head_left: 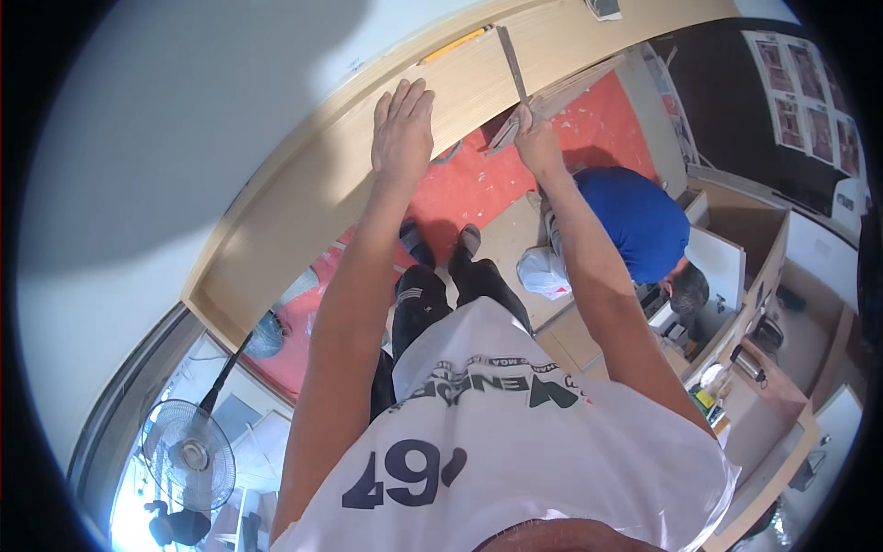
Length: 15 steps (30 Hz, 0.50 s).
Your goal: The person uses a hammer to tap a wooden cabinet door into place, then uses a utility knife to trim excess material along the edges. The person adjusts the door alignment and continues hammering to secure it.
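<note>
A long pale wooden board (294,189) with a raised lip along its far edge runs from the lower left up to the upper right. My left hand (403,129) lies flat on it, fingers stretched out and close together. Across the board's width lies a narrow dark metal straightedge (511,64); my right hand (537,140) grips its near end at the board's near edge, thumb on top. Between the hands, against the far lip, rests a slim yellow stick (453,44) that looks like a pencil.
Below is a red floor covering (478,175) with white specks. To the right a person in a blue shirt (635,221) bends low beside open cabinets (768,386) holding tools. A white bag (543,272) sits nearby. A standing fan (189,454) is at the lower left.
</note>
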Motion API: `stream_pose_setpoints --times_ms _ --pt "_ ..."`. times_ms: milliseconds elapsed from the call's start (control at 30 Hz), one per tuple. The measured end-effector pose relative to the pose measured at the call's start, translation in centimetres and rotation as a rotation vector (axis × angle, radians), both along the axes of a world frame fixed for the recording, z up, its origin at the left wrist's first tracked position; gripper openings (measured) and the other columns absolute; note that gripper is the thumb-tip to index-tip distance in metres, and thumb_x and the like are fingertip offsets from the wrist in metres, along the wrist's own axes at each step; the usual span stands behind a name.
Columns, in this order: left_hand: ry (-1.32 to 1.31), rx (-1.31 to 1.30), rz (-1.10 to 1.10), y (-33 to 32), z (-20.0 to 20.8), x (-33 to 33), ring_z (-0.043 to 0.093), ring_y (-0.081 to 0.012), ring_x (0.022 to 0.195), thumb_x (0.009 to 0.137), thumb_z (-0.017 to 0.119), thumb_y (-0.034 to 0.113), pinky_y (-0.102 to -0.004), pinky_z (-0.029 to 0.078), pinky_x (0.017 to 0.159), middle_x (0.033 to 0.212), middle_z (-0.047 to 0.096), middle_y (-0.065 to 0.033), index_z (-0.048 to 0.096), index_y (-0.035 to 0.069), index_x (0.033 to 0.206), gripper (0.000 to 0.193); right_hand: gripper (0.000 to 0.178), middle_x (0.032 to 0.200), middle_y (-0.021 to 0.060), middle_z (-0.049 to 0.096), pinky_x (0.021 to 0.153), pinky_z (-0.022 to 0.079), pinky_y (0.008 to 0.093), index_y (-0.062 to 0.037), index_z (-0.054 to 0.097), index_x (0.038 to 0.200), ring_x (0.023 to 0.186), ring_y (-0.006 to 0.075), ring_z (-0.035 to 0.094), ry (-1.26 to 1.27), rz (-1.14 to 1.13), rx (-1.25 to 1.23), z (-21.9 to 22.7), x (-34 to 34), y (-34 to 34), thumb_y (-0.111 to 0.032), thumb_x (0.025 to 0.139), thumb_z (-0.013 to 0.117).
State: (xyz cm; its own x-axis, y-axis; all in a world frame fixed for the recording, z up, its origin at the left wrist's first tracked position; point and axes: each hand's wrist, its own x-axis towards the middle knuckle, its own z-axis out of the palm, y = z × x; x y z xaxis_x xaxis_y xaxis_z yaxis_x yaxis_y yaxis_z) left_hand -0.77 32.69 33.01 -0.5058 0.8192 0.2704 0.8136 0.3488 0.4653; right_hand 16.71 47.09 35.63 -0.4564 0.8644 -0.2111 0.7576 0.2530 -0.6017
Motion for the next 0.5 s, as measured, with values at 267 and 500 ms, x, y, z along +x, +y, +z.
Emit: stream_pose_setpoints --times_ms 267,500 --pt "-0.001 0.03 0.01 0.4 -0.5 -0.1 0.046 -0.0248 0.135 0.096 0.052 0.011 -0.0444 0.031 0.115 0.137 0.057 -0.0089 0.062 0.005 0.122 0.029 0.042 0.073 0.0333 0.061 0.059 0.049 0.0556 0.0064 0.063 0.09 0.073 0.0509 0.063 -0.1 0.239 0.234 -4.3 7.0 -2.1 -0.031 0.102 0.047" --pt "-0.003 0.228 0.167 -1.9 -4.4 -0.9 0.05 -0.0315 0.131 0.089 0.052 0.004 -0.0456 0.033 0.115 0.135 0.058 -0.0172 0.06 0.001 0.125 0.038 0.034 0.098 0.0333 0.062 0.076 0.05 0.0526 0.0075 0.061 0.107 0.093 0.0487 0.062 -0.175 0.325 -0.05 -4.0 4.1 -5.6 -0.021 0.102 0.043"
